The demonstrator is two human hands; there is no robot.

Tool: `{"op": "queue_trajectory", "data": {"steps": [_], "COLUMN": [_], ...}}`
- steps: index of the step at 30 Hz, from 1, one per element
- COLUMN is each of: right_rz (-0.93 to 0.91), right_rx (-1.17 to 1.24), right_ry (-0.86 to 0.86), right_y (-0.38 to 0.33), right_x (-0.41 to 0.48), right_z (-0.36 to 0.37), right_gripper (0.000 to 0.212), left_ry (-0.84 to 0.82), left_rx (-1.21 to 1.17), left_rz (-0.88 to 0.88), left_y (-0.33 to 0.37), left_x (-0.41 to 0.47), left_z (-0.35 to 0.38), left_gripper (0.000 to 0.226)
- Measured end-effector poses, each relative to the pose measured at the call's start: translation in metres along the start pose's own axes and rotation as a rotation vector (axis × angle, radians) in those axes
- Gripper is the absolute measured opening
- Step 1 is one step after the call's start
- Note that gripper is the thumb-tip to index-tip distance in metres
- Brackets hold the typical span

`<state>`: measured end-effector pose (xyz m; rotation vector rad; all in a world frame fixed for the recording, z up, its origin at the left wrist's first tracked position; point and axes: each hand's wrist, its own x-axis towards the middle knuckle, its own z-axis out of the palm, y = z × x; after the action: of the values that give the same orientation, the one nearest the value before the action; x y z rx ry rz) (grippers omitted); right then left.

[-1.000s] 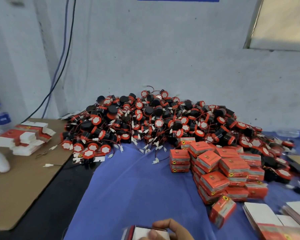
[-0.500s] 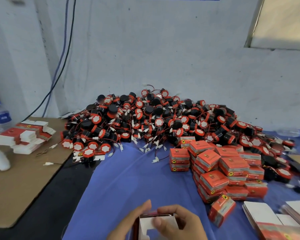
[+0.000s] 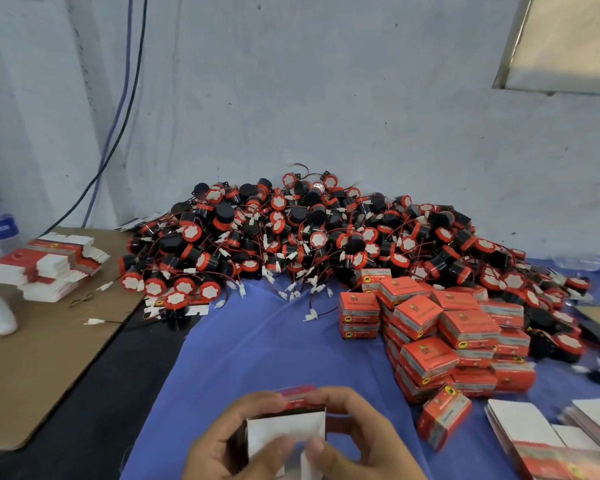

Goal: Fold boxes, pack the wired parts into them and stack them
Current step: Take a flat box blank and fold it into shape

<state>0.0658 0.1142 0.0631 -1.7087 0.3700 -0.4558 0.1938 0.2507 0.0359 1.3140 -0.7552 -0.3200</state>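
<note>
White card faces up on the partly folded box (image 3: 286,432), low in front over the blue cloth (image 3: 257,355). The left hand (image 3: 227,439) and the right hand (image 3: 355,433) both curl round its sides, gripping it. Just right, beyond them, stand the stacked red boxes (image 3: 461,336), and farther back, against the wall, sprawls the heap of wired parts (image 3: 326,237).

Grey wall (image 3: 361,98) w/ cables (image 3: 125,109), window (image 3: 568,39) top right
</note>
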Motion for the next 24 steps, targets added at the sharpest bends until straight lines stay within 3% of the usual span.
{"op": "queue_trajectory", "data": {"steps": [3,6,12,14,18,22,24], "right_rz": [-0.083,-0.139,-0.063,-0.113,-0.117,-0.021,-0.036], "right_rx": [-0.029,-0.114,-0.188,-0.167,0.029,0.325,0.289], "right_ry": [0.162,0.220,-0.020,0.023,0.073,-0.058,-0.026], "right_y": [0.005,0.004,-0.002,-0.007,-0.006,-0.003,-0.004], "right_x": [0.001,-0.004,-0.008,-0.008,-0.006,-0.004,-0.002], "right_z": [0.012,0.021,0.004,0.006,0.011,0.001,0.000], "right_gripper": [0.023,0.032,0.042,0.044,0.076,0.057,0.040], "left_ry": [-0.034,0.081,0.114,0.096,0.077,0.032,-0.031], "left_rx": [0.052,0.035,-0.035,-0.062,-0.071,-0.031,-0.050], "left_rz": [0.088,-0.005,-0.138,-0.159,-0.106,-0.024,-0.026], "left_y": [0.006,0.006,0.020,0.025,0.030,0.033,0.036], "left_x": [-0.001,0.000,0.007,0.006,0.005,0.007,0.010], "left_z": [0.007,0.007,-0.002,0.000,0.010,0.005,0.002], "left_gripper": [0.036,0.036,0.031,0.025,0.021,0.027,0.028]}}
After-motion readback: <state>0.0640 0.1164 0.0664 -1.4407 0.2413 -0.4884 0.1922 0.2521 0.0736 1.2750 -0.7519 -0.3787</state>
